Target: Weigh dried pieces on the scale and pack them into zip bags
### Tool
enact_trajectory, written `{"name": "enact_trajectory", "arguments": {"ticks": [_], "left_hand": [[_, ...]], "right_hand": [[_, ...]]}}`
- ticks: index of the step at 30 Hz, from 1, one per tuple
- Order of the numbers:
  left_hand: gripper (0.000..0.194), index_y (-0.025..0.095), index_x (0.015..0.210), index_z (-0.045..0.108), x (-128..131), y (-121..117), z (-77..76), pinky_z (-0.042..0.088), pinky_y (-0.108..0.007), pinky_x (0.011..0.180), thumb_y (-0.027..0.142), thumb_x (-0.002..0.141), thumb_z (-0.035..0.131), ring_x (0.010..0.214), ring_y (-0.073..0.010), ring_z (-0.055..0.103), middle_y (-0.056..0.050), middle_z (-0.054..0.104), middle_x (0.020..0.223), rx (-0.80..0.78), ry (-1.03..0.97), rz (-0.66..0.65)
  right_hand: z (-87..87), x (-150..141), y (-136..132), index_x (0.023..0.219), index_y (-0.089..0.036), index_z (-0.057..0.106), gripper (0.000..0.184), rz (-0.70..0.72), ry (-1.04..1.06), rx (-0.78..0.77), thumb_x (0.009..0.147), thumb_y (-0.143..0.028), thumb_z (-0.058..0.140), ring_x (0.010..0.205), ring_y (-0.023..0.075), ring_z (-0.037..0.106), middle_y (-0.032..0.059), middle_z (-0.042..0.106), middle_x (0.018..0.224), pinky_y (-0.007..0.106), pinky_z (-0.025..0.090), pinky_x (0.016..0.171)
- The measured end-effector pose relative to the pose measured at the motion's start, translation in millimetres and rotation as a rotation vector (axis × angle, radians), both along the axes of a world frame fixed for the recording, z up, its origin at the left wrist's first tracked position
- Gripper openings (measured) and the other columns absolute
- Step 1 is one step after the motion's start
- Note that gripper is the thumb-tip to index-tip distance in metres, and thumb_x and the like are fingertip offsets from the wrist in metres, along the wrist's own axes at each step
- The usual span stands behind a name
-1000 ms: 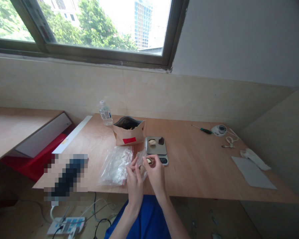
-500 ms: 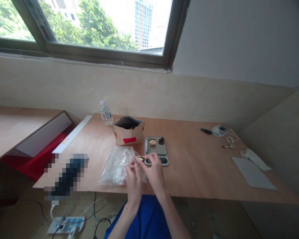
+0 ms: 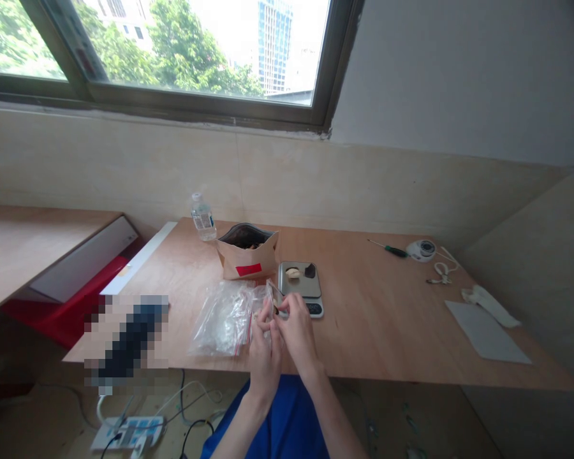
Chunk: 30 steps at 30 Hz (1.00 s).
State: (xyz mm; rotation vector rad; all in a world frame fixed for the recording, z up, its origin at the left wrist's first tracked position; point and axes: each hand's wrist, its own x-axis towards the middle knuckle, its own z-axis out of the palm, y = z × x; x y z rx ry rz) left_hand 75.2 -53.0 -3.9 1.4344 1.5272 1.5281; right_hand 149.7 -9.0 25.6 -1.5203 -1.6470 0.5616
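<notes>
Near the table's front edge, my left hand (image 3: 266,347) is closed on a small clear plastic zip bag (image 3: 270,294) held upright. My right hand (image 3: 297,325) pinches a small pale piece with a dark edge (image 3: 276,310), perhaps a dried mushroom slice, at the bag's mouth; my fingers partly hide it. Just beyond my right hand lies a kitchen scale (image 3: 300,292). A pale piece (image 3: 293,273) and a dark piece (image 3: 310,271) rest on its metal plate. Flat clear zip bags (image 3: 220,322) lie to the left of my hands.
Behind the bags stands an open brown paper pouch (image 3: 249,260) with dark contents, beside a water bottle (image 3: 203,218). Further right lie a screwdriver (image 3: 393,250), a white dome camera (image 3: 421,250) with its cable, and a white sheet (image 3: 486,333). A blurred dark object (image 3: 134,338) is at left.
My left hand has moved slightly right with the small bag. The pale dark-edged piece, in plain view before, is now mostly hidden between the bag's mouth and my fingers.
</notes>
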Motion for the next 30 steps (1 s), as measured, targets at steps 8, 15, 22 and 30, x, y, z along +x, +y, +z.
{"name": "enact_trajectory", "arguments": {"ticks": [8,15,22,30], "left_hand": [[0.019,0.021,0.078,0.045,-3,-1,4.9,0.037,-0.044,0.098,0.036,0.089,0.043,0.125,-0.0254,0.043,-0.014,0.054,0.125,-0.043,-0.161,0.118],[0.023,0.021,0.077,0.043,-12,10,12.8,0.034,-0.041,0.1,0.041,0.088,0.044,0.125,-0.0232,0.042,-0.011,0.054,0.123,-0.084,-0.3,0.207],[0.027,0.02,0.073,0.045,-7,3,9.7,0.038,-0.041,0.097,0.044,0.086,0.048,0.114,-0.0242,0.052,-0.01,0.061,0.111,-0.101,-0.354,0.18],[0.026,0.021,0.072,0.046,-13,4,5.1,0.032,-0.043,0.102,0.043,0.086,0.048,0.114,-0.0224,0.051,-0.007,0.063,0.105,-0.093,-0.371,0.166]], "right_hand": [[2.4,11,2,0.093,-0.024,0.062,0.014,0.315,0.16,-0.037,0.08,-0.024,0.059,0.095,0.0179,0.056,0.0029,0.053,0.101,0.031,0.046,0.082],[-3.7,38,41,0.103,-0.023,0.062,0.023,0.284,0.165,0.103,0.089,-0.026,0.043,0.104,0.0182,0.054,0.0059,0.057,0.106,0.033,0.044,0.09],[-55.1,46,105,0.106,-0.016,0.06,0.031,0.135,-0.203,0.144,0.077,-0.011,0.051,0.116,0.0272,0.046,0.0122,0.06,0.108,0.05,0.033,0.101],[-43.5,42,93,0.096,-0.017,0.062,0.021,0.064,-0.013,0.119,0.077,-0.025,0.055,0.094,0.0233,0.057,0.0087,0.065,0.097,0.045,0.038,0.094]]}}
